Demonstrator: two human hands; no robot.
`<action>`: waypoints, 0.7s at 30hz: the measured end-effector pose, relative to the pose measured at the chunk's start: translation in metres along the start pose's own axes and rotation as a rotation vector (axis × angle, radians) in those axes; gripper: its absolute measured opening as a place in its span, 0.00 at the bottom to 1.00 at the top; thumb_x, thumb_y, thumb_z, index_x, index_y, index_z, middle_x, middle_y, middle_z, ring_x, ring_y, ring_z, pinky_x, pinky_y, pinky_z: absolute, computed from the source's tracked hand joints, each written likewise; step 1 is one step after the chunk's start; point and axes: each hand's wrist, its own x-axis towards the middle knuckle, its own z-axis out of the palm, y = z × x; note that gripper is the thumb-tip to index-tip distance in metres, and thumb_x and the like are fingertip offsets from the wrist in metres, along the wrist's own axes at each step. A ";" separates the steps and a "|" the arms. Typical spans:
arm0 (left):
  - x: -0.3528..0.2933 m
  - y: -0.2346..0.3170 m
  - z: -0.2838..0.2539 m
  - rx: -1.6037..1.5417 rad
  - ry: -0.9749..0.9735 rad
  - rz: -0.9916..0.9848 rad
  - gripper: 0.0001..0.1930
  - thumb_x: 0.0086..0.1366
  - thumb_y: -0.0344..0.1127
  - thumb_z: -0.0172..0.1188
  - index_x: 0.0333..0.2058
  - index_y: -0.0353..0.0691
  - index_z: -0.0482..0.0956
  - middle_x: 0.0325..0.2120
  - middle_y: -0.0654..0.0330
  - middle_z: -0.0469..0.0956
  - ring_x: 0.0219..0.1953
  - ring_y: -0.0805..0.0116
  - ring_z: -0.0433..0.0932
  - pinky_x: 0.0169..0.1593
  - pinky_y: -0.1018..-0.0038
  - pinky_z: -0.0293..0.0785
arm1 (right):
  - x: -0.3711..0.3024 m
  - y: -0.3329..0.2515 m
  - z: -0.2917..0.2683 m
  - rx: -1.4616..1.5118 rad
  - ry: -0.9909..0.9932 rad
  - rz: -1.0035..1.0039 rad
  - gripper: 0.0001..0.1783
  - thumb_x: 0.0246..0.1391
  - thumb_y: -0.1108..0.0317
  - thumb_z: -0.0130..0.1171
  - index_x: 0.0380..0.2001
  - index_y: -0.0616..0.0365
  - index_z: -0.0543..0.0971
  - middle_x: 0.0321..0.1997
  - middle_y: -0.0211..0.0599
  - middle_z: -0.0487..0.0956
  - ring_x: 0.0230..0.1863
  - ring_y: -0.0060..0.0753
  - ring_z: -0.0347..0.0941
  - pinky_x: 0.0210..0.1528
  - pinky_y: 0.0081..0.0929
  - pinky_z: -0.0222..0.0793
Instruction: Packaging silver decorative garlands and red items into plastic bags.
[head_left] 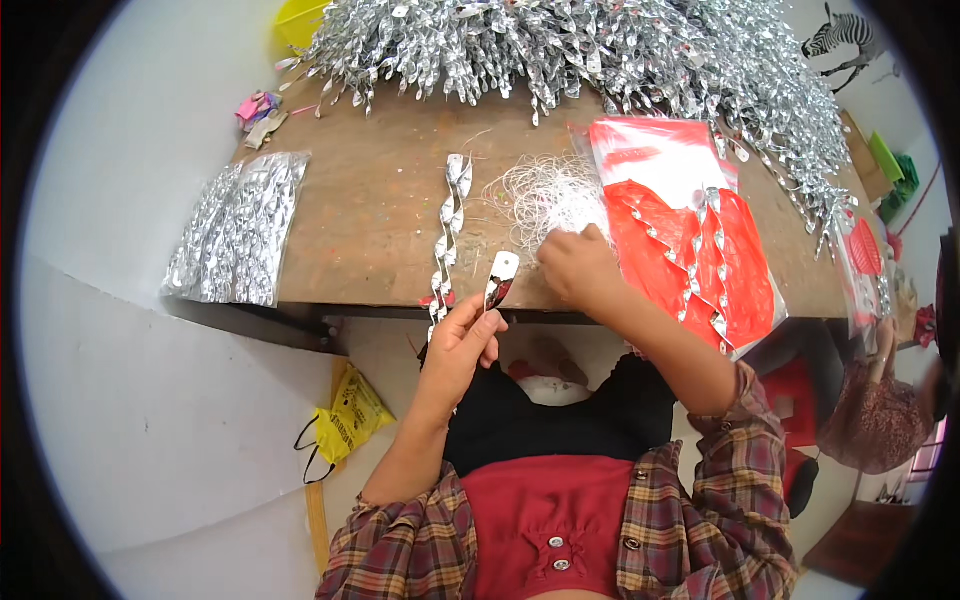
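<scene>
My left hand [462, 350], just off the table's front edge, pinches a twisted silver strip [501, 272] by its upper part. The strip's flat end with a small hole points up, and its lower part is hidden by the hand. My right hand [580, 268] rests at the near side of a tangled heap of white strings [555, 195]. Its fingers are curled together, and whatever lies between them is hidden. Left of the heap, one twisted silver strip [447, 235] lies lengthwise, its lower end over the table edge. To the right, two twisted strips [693, 265] lie on red plastic packaging [640, 240].
A large mound of silver strips [560, 50] covers the back of the brown table [360, 200]. A clear bag of strips [240, 230] lies at the left. A yellow bag [352, 412] sits below on the floor. Another person [880, 415] is at the far right.
</scene>
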 end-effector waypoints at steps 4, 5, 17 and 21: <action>0.000 -0.001 -0.002 -0.008 -0.001 -0.021 0.17 0.66 0.38 0.52 0.50 0.36 0.71 0.29 0.65 0.74 0.23 0.83 0.68 0.25 0.85 0.65 | 0.014 -0.011 -0.051 0.755 0.315 0.352 0.03 0.53 0.75 0.47 0.27 0.56 0.69 0.31 0.32 0.71 0.23 0.22 0.64 0.28 0.21 0.59; 0.001 -0.001 0.000 -0.008 -0.002 -0.022 0.17 0.66 0.38 0.52 0.50 0.36 0.71 0.29 0.65 0.74 0.23 0.83 0.68 0.25 0.85 0.65 | 0.013 -0.014 -0.070 1.059 0.338 0.501 0.02 0.55 0.74 0.46 0.30 0.57 0.69 0.31 0.32 0.72 0.23 0.19 0.63 0.27 0.18 0.59; -0.001 -0.003 0.035 0.214 -0.099 0.168 0.20 0.65 0.32 0.53 0.56 0.35 0.67 0.36 0.62 0.73 0.31 0.78 0.71 0.34 0.82 0.68 | -0.034 -0.049 -0.092 1.570 0.256 0.705 0.11 0.59 0.75 0.47 0.46 0.60 0.66 0.29 0.35 0.74 0.28 0.23 0.72 0.34 0.20 0.69; -0.002 0.000 0.040 0.298 -0.111 0.240 0.21 0.64 0.29 0.54 0.56 0.35 0.67 0.37 0.61 0.72 0.32 0.76 0.71 0.36 0.81 0.69 | -0.034 -0.051 -0.094 1.623 0.274 0.689 0.14 0.58 0.76 0.48 0.48 0.61 0.65 0.30 0.38 0.76 0.29 0.25 0.74 0.35 0.21 0.71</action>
